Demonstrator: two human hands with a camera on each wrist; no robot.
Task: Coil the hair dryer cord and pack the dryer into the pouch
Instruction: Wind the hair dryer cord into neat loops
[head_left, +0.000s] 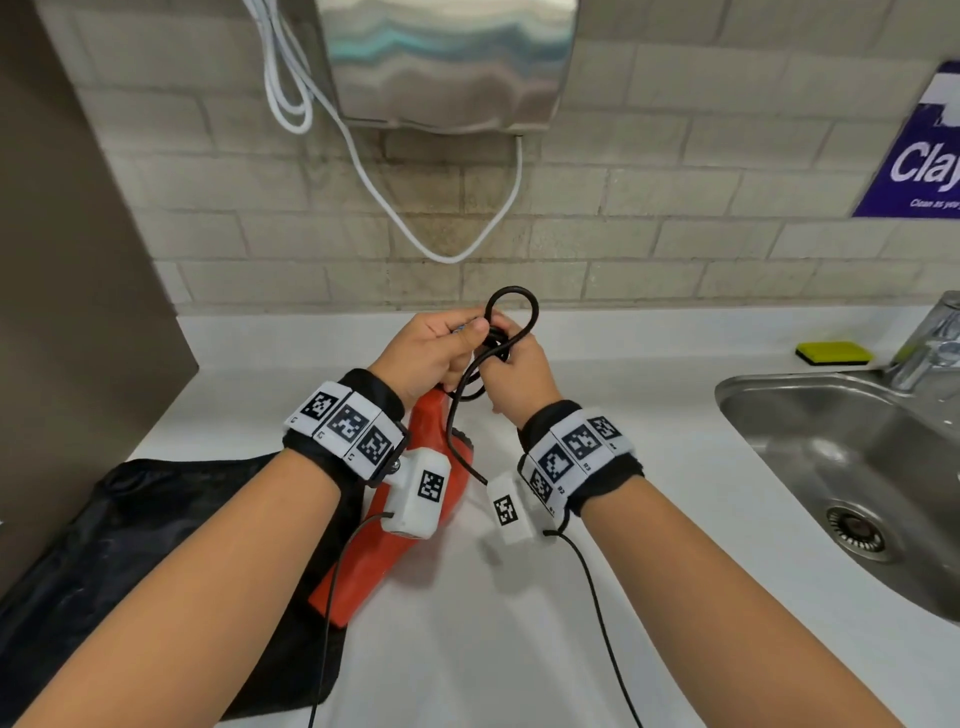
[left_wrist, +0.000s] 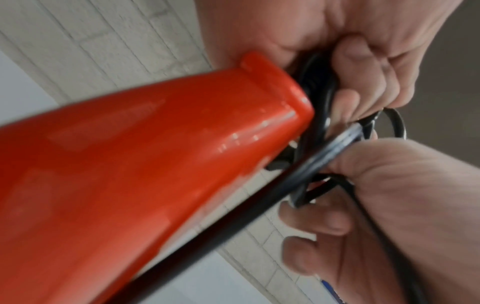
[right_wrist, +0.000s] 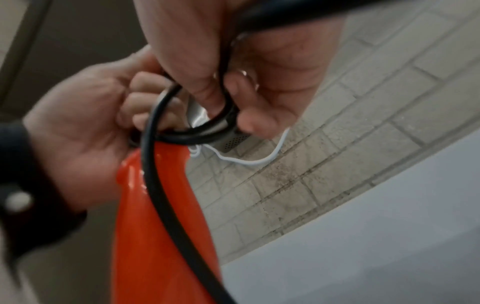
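Note:
The orange-red hair dryer (head_left: 395, 561) slants over the white counter, its body partly over the black pouch (head_left: 130, 545) at the lower left. My left hand (head_left: 462, 332) grips coiled turns of the black cord (head_left: 511, 312) at the end of the dryer's handle (left_wrist: 272, 86). Close beside it, my right hand (head_left: 498, 358) pinches a cord loop that sticks up above both hands. In the left wrist view, my left fingers (left_wrist: 363, 92) curl round the coils. In the right wrist view, the cord (right_wrist: 166, 195) runs down along the dryer (right_wrist: 155, 236) from my right hand (right_wrist: 246, 82).
A steel sink (head_left: 737, 410) with a faucet (head_left: 935, 338) and a yellow sponge (head_left: 835, 353) lies to the right. On the tiled wall hang a steel hand dryer (head_left: 447, 62), a drooping white cable (head_left: 447, 254) and a purple sign (head_left: 919, 156). A dark panel (head_left: 62, 260) bounds the left.

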